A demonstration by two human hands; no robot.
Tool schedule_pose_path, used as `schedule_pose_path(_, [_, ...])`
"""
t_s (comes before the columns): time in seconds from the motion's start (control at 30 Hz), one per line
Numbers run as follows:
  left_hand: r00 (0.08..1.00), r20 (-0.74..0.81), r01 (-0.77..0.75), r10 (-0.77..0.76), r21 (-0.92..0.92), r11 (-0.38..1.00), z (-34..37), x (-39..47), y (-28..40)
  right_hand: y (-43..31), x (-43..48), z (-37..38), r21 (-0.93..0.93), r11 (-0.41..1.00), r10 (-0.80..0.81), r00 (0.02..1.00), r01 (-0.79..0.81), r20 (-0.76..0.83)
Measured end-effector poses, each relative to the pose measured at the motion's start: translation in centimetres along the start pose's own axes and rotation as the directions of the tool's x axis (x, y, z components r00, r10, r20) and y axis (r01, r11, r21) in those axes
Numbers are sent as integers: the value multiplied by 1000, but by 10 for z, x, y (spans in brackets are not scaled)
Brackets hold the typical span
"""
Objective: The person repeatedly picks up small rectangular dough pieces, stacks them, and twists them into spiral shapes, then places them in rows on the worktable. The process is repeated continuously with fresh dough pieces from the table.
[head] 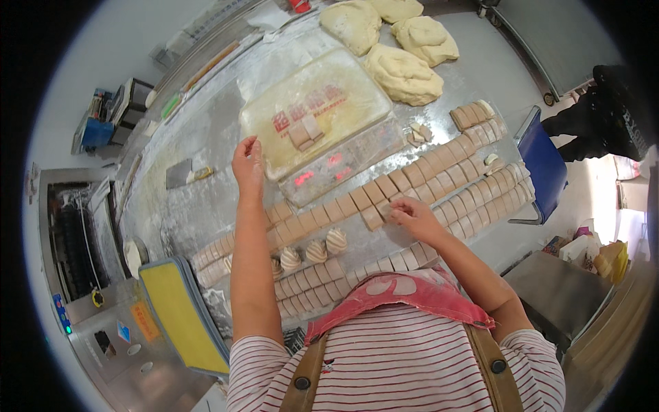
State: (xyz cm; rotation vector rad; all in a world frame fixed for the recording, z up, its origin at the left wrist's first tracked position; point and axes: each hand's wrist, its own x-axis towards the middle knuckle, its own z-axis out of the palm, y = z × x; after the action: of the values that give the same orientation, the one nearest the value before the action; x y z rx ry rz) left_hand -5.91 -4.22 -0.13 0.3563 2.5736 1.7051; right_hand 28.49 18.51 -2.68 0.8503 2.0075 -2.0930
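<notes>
My left hand is beside the left edge of a plastic-covered digital scale, with nothing visible in its fingers. A few cut dough pieces lie on the scale's platform. My right hand is low over the steel table, its fingertips at the end of a short row of cut dough pieces. Whether it grips one is hidden by the fingers. Long double rows of tan dough pieces run across the table. Several swirled dough balls sit in a line nearer me, partly behind my left forearm.
Large lumps of pale dough rest at the far side. A bench scraper lies left, and a rolling pin along the back edge. Dough scraps are right of the scale. A blue chair and a person's dark-clothed legs are at right.
</notes>
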Motion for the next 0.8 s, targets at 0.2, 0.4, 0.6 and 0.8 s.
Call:
schedule_pose_path(0.2, [997,-35,63,-65,-33,997,-24,-21,-2,24,-31,-12,76,994,83,995,-79,-50])
schedule_pose_path(0.4, [997,49,52,-55,60,997,-7,-17,5,18,-32,-7,52,998,49,998,-46,-46])
schedule_pose_path(0.6, [909,303,-367,287,255,894,42,-1,44,20,-35,4,66,997,40,998,-37,-40])
schedule_pose_path(0.8, [773,486,-610,408,394,687,75,-3,59,2,-31,7,24,999,27,1000,-27,6])
